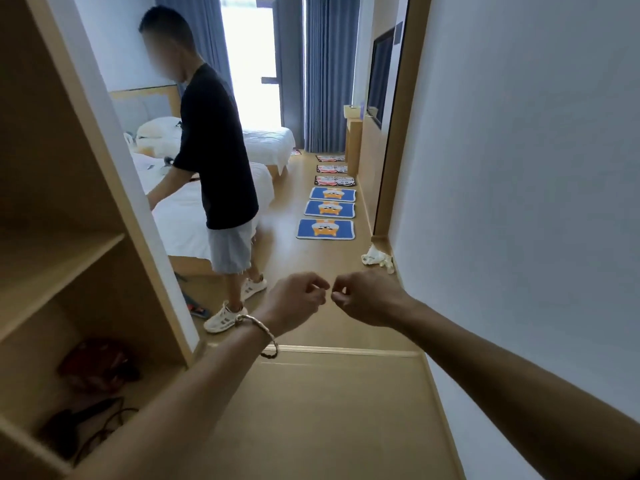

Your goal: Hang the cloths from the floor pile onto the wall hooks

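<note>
Head view: left hand [298, 300] and right hand [367, 299] curled, nearly meeting; any pinch too small to tell. Cloths [375, 259] heaped on floor [311, 268] against wall [519, 202]. Risk: bumping person [216, 150] while stooping; hooks unseen.

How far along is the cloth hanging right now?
Nothing looks hung: no hooks or hung cloths in view. The left hand and right hand are curled, holding no cloth. The cloth pile lies on the floor by the wall, all left to hang.
</note>
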Demonstrator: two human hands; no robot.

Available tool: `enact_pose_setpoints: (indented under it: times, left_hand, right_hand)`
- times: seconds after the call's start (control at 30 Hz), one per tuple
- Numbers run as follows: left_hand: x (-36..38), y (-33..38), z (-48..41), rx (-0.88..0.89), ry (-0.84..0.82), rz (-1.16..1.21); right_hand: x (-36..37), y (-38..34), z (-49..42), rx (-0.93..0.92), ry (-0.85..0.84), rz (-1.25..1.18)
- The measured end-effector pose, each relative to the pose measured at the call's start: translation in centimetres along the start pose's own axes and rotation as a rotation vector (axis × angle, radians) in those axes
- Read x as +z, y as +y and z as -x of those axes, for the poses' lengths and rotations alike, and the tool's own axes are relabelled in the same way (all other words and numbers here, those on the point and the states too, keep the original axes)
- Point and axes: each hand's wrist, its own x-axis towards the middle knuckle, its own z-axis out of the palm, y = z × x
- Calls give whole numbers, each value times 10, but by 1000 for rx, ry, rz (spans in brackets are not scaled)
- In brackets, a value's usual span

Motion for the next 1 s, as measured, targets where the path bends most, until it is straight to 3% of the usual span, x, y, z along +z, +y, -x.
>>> enact_pose_setpoints:
  times: [0.27,0.53,1.0]
  left_hand:
    - [-15,-40,-98,-130,89,-61]
    - [-8,-31,-257,-200,177,-46]
    - [12,-85,-427,-297,135,-66]
  right_hand:
    - [9,29,-128,-160,-41,-105]
    - [-38,123,-257,-182,-10,-176]
    - [-7,216,-420,-220,-190,-130]
